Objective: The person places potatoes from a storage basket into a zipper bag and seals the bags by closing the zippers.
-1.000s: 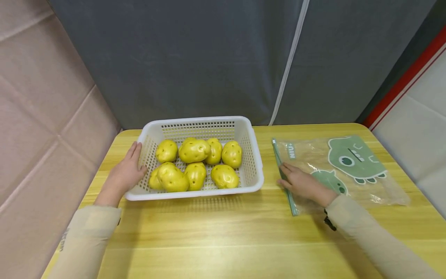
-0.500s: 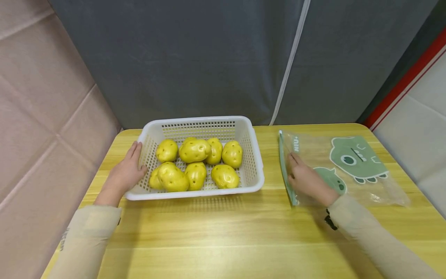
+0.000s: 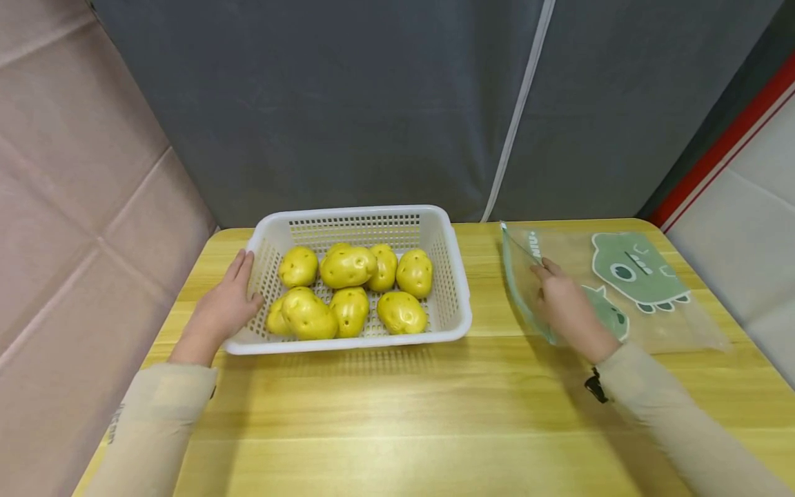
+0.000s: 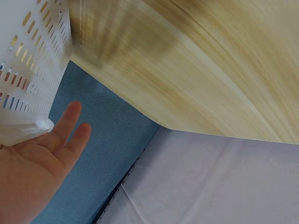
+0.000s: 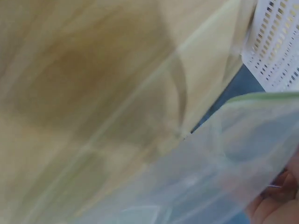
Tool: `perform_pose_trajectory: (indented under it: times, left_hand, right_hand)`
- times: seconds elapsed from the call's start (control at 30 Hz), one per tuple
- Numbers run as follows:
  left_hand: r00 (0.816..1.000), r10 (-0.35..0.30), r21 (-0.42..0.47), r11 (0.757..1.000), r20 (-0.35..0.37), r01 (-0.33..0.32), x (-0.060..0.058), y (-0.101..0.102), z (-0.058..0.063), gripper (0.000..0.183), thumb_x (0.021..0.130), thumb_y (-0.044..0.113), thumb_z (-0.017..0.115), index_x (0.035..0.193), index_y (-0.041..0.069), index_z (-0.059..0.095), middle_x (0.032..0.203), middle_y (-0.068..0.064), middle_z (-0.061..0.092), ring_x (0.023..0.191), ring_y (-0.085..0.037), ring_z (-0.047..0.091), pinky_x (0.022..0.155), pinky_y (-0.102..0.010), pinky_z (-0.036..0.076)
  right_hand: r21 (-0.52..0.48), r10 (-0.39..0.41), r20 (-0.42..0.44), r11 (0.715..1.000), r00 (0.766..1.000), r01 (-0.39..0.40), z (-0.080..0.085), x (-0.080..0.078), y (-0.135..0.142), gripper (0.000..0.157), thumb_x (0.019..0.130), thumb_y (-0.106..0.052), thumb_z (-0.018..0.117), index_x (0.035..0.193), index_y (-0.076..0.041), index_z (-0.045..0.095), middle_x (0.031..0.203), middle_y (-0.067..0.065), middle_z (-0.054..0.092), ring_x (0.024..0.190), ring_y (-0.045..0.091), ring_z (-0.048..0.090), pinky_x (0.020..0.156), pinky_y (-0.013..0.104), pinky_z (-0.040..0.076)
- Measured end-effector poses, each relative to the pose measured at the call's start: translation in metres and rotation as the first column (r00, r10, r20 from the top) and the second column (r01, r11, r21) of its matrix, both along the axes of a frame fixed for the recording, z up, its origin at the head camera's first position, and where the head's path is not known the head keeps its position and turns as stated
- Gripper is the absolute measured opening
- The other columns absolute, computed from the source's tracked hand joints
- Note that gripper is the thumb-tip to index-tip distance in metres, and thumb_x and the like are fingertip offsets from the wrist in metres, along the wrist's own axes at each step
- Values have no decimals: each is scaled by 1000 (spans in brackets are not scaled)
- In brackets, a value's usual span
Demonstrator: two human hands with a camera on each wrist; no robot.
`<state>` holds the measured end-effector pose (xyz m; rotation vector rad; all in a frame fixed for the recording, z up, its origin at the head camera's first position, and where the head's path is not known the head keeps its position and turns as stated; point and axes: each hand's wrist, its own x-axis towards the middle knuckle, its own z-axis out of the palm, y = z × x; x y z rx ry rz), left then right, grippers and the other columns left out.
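Observation:
A white perforated plastic basket (image 3: 457,283) holds several yellow potatoes (image 3: 348,267), some stacked on others. My left hand (image 3: 220,310) rests against its left rim, the thumb towards the inside. In the left wrist view two straight fingers of that left hand (image 4: 35,179) reach past the rim of the basket (image 4: 35,56). To the right lies a clear zip bag (image 3: 673,328) with green cartoon prints and a green zip edge. My right hand (image 3: 574,310) pinches the bag's upper layer near its mouth and lifts it. Through the film, the right wrist view shows that hand (image 5: 280,203) partly.
The wooden table (image 3: 373,421) carries the basket and bag. A dark grey curtain (image 3: 348,103) stands behind it, a pinkish padded wall (image 3: 93,276) at the left and a white panel with a red stripe (image 3: 739,193) at the right.
My right hand has drawn the bag's zip edge back to the right and raised its upper layer, so the mouth gapes. My left hand and the basket have not moved.

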<state>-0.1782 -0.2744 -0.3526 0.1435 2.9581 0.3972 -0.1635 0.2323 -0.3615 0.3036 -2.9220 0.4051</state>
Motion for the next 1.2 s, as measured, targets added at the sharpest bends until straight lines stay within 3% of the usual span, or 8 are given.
perform_pose_trajectory:
  times: [0.27,0.43,0.67,0.8,0.97,1.07,1.13,1.2]
  left_hand:
    - [1000,1,6,1000,-3,-1,-1,1,0,81,93,22,46,152,0,-4,159,-25,-2,117,-55,47,85,-61,46]
    - [1000,1,6,1000,0,-1,-1,1,0,81,93,22,46,152,0,-4,159,-25,-2,119,-55,46,84,-61,47]
    - [1000,-2,5,1000,6,2,-1,-1,0,82,93,23,47,152,0,-5,159,-25,-4,120,-56,44,83,-61,47]
    - [1000,-3,4,1000,9,3,-1,-1,0,82,93,24,47,152,-1,-5,158,-25,-5,119,-56,45,82,-61,47]
    - [1000,0,1,1000,8,0,-1,-1,0,82,93,23,47,152,-1,-5,158,-25,-5,116,-56,47,80,-60,48]
    - [1000,3,0,1000,9,-3,-1,-1,0,81,93,23,47,152,-1,-5,159,-25,-5,117,-56,47,81,-61,47]
    - [1000,4,0,1000,9,-4,-1,-1,-1,81,93,24,46,152,0,-5,159,-25,-4,118,-56,46,82,-61,47]
    - [1000,4,1,1000,8,-4,-1,-1,-1,81,93,23,46,152,0,-5,159,-25,-4,119,-56,45,83,-62,47]
  right_hand:
    - [16,-50,-95,999,994,52,11,1,0,50,82,6,44,130,20,45,135,37,44,101,54,57,59,52,52]
    - [-27,-61,-126,998,990,58,14,3,1,56,81,3,46,133,22,37,138,40,37,105,57,52,55,53,49]
    - [-93,-38,-48,995,998,34,19,4,3,74,78,9,51,140,24,15,146,44,17,120,61,37,78,61,46]
    - [-131,-46,7,990,999,46,26,7,3,84,69,18,49,143,22,7,150,41,5,119,61,35,68,55,46]
    - [-165,-54,-40,985,998,47,34,8,2,82,64,23,45,141,22,17,150,41,4,124,62,31,69,57,46]
    - [-181,-86,-79,981,993,70,37,8,0,76,66,23,41,140,21,24,149,40,14,126,61,31,76,61,44]
    - [-184,-116,-113,978,987,94,39,9,-1,71,68,21,39,139,20,28,147,39,22,120,60,38,71,60,45]
    - [-201,-137,-154,974,978,104,40,9,-3,66,72,19,36,138,20,31,145,37,29,119,58,40,75,61,46]
